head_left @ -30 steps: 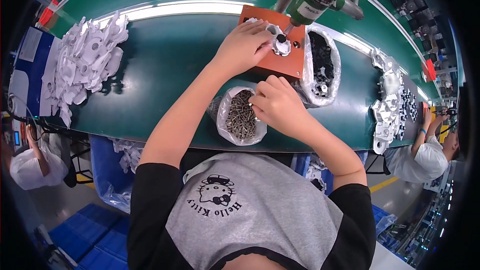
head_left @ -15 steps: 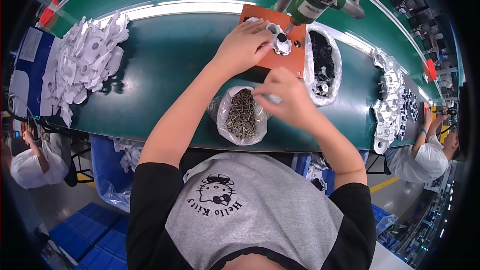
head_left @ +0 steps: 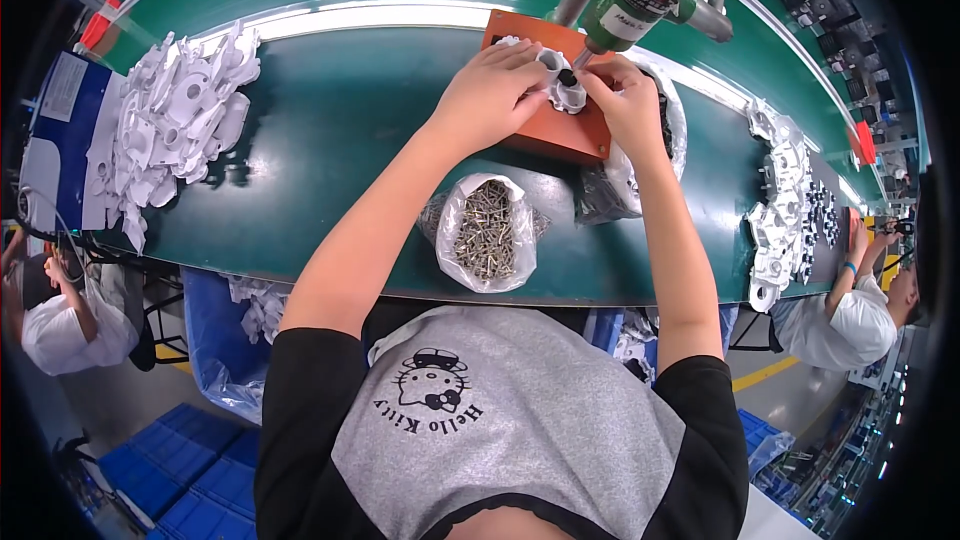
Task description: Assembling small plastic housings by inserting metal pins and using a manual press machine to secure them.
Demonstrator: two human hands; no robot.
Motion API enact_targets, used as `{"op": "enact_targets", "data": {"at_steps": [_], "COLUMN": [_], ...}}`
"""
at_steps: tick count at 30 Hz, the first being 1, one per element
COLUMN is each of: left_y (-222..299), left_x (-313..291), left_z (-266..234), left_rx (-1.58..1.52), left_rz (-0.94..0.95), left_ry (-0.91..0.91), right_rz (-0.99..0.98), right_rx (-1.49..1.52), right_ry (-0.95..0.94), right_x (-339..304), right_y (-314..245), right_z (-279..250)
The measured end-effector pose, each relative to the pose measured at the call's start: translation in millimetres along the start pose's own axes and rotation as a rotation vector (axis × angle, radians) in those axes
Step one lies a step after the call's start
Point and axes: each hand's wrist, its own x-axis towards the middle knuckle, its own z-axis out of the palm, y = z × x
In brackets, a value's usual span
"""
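A white molded part (head_left: pixel 568 97) with a black round piece (head_left: pixel 567 77) in it rests on the orange block-shaped fixture (head_left: pixel 560 135). My left hand (head_left: pixel 490 90) lies over the part's left side and holds it against the fixture. Above the black piece, the tip of a green powered driver (head_left: pixel 632 0) points down. My right hand (head_left: pixel 625 100) is at that tip with thumb and forefinger pinched; whatever is between them is too small to make out. Nearer to me stands an open clear plastic bag of screws (head_left: pixel 485 240), which neither hand touches.
A bag of black parts (head_left: pixel 660 140) stands right of the fixture, partly behind my right hand. White molded parts are heaped at the left (head_left: pixel 180 110) and lined up at the right (head_left: pixel 775 200). Blue bins (head_left: pixel 215 340) sit below the table edge. Other people work at both sides.
My right hand has moved from the edge of the screw bag up and away from me to the driver tip, its fingers now pinched there. My left hand stays on the white part.
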Motion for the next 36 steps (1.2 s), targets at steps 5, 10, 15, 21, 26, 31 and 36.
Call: {"op": "enact_targets", "data": {"at_steps": [5, 10, 15, 21, 26, 31, 36], "left_y": [0, 0, 1, 1, 2, 3, -5], "left_x": [0, 1, 1, 0, -1, -1, -5], "left_z": [0, 1, 0, 0, 0, 2, -10], "left_rx": [0.007, -0.009, 0.001, -0.002, 0.013, 0.004, 0.033], "left_rz": [0.001, -0.002, -0.007, 0.003, 0.015, 0.025, -0.004], "left_ry": [0.009, 0.01, 0.012, 0.01, 0.004, 0.014, 0.022], "right_rz": [-0.005, 0.048, 0.008, -0.26, -0.504, -0.276, -0.009], "right_rx": [-0.012, 0.001, 0.073, -0.072, -0.323, -0.003, 0.7], "right_ry": [-0.028, -0.041, -0.05, 0.009, 0.019, -0.032, 0.204], "right_x": [4, 5, 4, -7, -12, -2, 112], "right_y": [3, 7, 4, 10, 10, 28, 0], "right_z": [0, 3, 2, 5, 5, -18, -81]}}
